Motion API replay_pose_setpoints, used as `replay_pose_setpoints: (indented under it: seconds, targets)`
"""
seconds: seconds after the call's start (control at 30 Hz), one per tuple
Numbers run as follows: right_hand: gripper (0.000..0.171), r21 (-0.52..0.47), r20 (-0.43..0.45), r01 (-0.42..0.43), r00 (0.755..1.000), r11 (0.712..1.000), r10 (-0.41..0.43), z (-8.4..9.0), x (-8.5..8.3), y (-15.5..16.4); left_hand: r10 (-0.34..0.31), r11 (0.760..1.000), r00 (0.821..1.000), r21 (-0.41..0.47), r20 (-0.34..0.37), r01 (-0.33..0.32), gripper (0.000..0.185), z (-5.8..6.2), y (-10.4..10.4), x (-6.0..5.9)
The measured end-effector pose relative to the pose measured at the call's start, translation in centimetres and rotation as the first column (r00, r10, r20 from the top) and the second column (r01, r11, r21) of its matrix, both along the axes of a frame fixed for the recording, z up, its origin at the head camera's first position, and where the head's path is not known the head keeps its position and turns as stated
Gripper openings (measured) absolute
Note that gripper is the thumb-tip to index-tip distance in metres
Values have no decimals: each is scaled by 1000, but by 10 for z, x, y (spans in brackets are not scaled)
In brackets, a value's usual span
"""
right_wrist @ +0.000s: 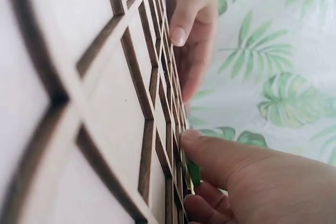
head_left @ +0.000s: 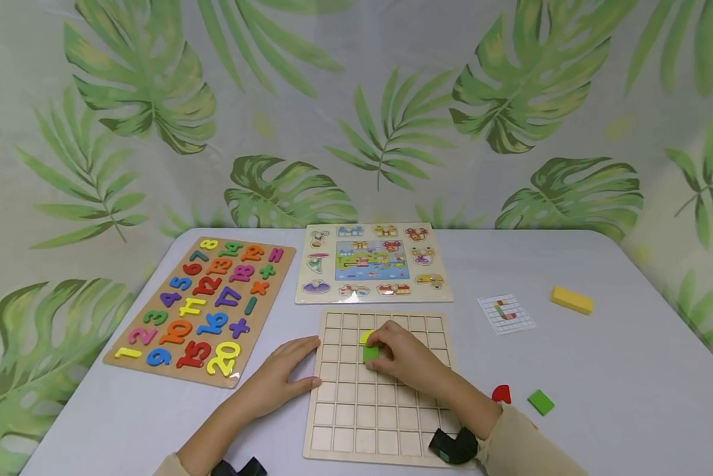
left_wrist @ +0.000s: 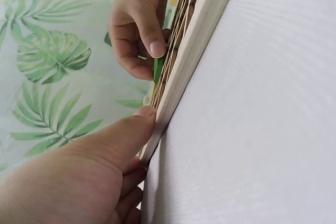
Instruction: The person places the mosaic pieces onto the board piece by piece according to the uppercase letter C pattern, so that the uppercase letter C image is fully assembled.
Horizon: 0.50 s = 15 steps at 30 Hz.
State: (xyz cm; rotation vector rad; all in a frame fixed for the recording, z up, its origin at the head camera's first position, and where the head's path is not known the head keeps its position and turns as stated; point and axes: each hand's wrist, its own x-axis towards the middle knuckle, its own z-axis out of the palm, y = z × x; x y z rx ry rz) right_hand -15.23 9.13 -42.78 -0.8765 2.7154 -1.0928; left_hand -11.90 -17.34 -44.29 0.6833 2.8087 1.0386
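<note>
My right hand (head_left: 406, 357) pinches a green square tile (head_left: 371, 354) between thumb and fingers, low over the wooden grid board (head_left: 344, 413). The tile also shows as a green sliver (right_wrist: 193, 172) by the fingertips in the right wrist view. Just beyond it, a yellow piece (head_left: 366, 336) lies on the board, partly covered by the hand. My left hand (head_left: 281, 373) rests against the board's left edge, thumb and fingers spread apart, touching it with the tips. In the left wrist view the left thumb (left_wrist: 137, 127) presses on the board's rim.
A number puzzle board (head_left: 252, 337) lies at the left, a picture puzzle (head_left: 374, 261) behind the grid. To the right are a pattern card (head_left: 506, 314), a yellow block (head_left: 571, 300), a green tile (head_left: 541, 402) and a red piece (head_left: 501, 394), partly hidden by the right arm.
</note>
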Motion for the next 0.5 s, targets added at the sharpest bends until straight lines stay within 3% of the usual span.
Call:
replay_pose_setpoints:
  seconds: [0.17, 0.5]
  targets:
    - [30, 33, -7, 12, 1000, 999, -12, 0, 0, -1, 1, 1000, 1000, 13, 17, -2, 65, 0, 0, 1]
    - [19, -49, 12, 53, 999, 997, -53, 0, 1, 3, 1, 1000, 1000, 13, 13, -1, 65, 1, 0, 1]
